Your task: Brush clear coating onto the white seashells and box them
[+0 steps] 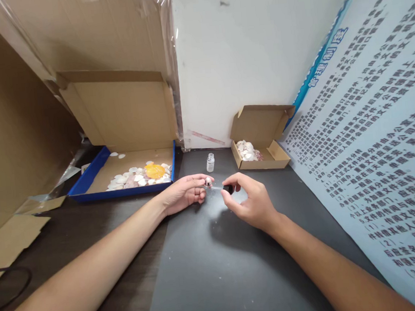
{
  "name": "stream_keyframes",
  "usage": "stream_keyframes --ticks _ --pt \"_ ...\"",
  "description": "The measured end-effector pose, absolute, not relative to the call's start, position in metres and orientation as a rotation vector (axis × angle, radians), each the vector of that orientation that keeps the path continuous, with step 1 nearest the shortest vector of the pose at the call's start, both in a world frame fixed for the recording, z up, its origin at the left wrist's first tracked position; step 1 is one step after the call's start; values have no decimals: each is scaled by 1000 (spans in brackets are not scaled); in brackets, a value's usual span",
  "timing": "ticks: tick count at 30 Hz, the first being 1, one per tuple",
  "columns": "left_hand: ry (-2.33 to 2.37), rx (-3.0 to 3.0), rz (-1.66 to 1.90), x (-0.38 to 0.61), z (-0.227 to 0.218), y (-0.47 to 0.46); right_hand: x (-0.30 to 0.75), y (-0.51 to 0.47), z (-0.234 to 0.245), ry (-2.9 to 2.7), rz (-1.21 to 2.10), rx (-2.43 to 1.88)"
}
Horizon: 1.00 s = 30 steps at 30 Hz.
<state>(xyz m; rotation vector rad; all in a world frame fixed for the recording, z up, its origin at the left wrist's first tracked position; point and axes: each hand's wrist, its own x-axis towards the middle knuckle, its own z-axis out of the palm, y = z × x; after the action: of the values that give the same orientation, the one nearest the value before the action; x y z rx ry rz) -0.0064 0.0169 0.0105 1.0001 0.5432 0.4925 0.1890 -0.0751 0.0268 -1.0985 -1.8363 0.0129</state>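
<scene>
Pinched between the fingertips of my left hand (187, 195) is a small pinkish-white shell (208, 181). My right hand (250, 200) grips a black brush cap (228, 188) between thumb and fingers. Its pale thin stem (216, 188) points left, with the tip at or close to the shell; I cannot tell whether they touch. Just behind my hands a small clear bottle (210, 163) with a white label stands upright and uncapped on the dark grey mat (197, 274).
At the back left lies an open blue-edged cardboard box (123, 192) with many white and pinkish shells (132, 178) and an orange shell (155, 171). A smaller open box (263, 164) at the back right holds more shells (246, 150). Cardboard pieces (10, 243) lie at left; a printed poster (383, 148) stands at right.
</scene>
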Motion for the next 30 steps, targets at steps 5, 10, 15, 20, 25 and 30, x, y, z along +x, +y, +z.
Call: stream_keyframes --ticks 5,10,15,20,25,30 --pt "538 1009 495 -7 11 17 188 -77 28 -1772 -22 -1125" --pt "537 1001 501 -6 11 16 188 -76 28 -1803 -8 -1122" --pt "531 1005 500 -6 12 16 188 -77 28 -1768 -47 -1132" --pt "531 1006 496 -7 10 17 188 -77 28 -1796 -13 -1140" --pt "540 1006 498 -7 10 17 188 -77 28 -1761 -25 -1139" --pt "532 1006 501 -7 11 16 187 -77 28 -1763 -28 -1150"
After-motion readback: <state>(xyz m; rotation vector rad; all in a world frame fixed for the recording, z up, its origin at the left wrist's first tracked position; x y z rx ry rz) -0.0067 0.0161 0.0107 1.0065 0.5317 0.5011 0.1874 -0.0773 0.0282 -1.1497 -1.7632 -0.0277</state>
